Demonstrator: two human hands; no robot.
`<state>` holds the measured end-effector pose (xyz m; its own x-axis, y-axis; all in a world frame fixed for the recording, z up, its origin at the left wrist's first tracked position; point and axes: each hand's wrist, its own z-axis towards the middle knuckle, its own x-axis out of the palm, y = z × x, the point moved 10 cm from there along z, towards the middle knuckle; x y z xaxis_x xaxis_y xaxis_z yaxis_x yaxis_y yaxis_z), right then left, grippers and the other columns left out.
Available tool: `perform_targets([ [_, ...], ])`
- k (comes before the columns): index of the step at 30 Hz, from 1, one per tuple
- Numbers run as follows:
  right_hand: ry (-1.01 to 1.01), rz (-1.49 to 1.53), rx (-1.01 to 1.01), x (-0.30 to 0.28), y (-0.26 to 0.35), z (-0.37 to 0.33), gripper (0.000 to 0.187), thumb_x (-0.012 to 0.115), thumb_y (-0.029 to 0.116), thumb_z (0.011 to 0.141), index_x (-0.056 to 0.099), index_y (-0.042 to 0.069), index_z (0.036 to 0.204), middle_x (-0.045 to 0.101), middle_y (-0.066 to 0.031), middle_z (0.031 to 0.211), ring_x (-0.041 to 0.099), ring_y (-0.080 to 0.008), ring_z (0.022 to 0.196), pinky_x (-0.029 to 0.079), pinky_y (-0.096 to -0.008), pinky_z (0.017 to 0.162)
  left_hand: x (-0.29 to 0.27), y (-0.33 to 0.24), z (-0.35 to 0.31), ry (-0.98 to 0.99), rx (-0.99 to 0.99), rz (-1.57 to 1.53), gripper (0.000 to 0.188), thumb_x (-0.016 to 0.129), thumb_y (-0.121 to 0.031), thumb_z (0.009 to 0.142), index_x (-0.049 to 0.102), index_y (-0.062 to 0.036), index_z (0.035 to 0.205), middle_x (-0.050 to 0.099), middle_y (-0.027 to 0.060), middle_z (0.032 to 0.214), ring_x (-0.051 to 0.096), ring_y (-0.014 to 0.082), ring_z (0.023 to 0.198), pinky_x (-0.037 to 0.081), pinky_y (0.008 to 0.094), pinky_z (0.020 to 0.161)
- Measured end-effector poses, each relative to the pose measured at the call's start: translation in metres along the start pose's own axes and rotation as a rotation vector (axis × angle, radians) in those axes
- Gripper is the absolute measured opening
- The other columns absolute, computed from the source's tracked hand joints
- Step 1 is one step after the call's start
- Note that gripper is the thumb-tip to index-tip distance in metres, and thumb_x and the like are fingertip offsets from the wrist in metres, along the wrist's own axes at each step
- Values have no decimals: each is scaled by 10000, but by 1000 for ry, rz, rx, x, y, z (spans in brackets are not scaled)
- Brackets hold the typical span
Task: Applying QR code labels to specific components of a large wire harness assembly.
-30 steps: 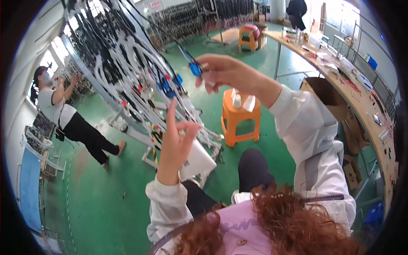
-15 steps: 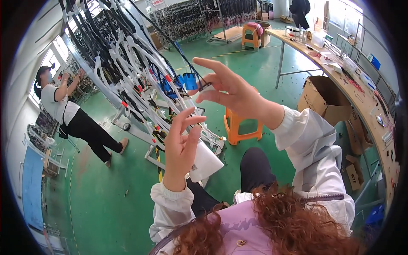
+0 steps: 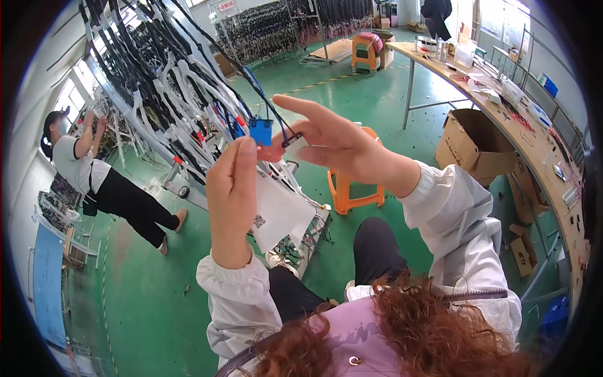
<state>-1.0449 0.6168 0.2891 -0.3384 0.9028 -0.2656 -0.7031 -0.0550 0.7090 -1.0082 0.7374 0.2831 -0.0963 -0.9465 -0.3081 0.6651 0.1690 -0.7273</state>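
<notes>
In front of me a small blue connector (image 3: 260, 132) hangs at the end of dark wires from the harness. My left hand (image 3: 233, 195) is closed, thumb and fingertips pinched at the connector's lower left edge. From the right, my right hand (image 3: 345, 144) holds a whitish connector (image 3: 295, 146) with a dark end and wires between thumb and fingers. Its forefinger stretches out above the wires, and other fingertips lie just under the blue connector. Behind the hands hangs a thick wire harness (image 3: 169, 94) of black and white branches with red tags.
A white sheet (image 3: 282, 210) hangs low on the metal harness frame (image 3: 198, 198). An orange stool (image 3: 352, 188) stands beyond my right hand. On the right are cardboard boxes (image 3: 468, 147) and a long cluttered workbench (image 3: 433, 58). Another person (image 3: 103, 176) works at the left.
My left hand has risen and its fingers have closed at the blue connector. The blue connector has turned and shifted slightly left. My right hand has moved a little left and down.
</notes>
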Motion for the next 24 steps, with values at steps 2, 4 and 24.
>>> perform_targets([
  [2,10,206,24,-2,-5,1,553,449,7,870,197,42,1360,537,-145,1096,528,-188,1005,360,-311,911,0,8,0,13,-48,30,339,380,-255,934,603,-4,895,603,14,683,483,36,612,337,180,573],
  [4,13,302,105,-4,-17,2,469,442,28,876,262,24,1308,542,-153,1077,529,-192,999,354,-317,914,-3,11,-3,-31,-36,-19,329,375,-254,936,593,-11,897,622,35,717,482,23,588,304,172,520],
  [24,27,216,477,3,-77,-21,348,539,284,873,472,5,1070,533,-29,976,487,-89,931,399,-250,802,18,27,-8,-278,-22,-310,245,451,-199,901,592,1,891,597,13,795,489,44,675,374,185,622],
])
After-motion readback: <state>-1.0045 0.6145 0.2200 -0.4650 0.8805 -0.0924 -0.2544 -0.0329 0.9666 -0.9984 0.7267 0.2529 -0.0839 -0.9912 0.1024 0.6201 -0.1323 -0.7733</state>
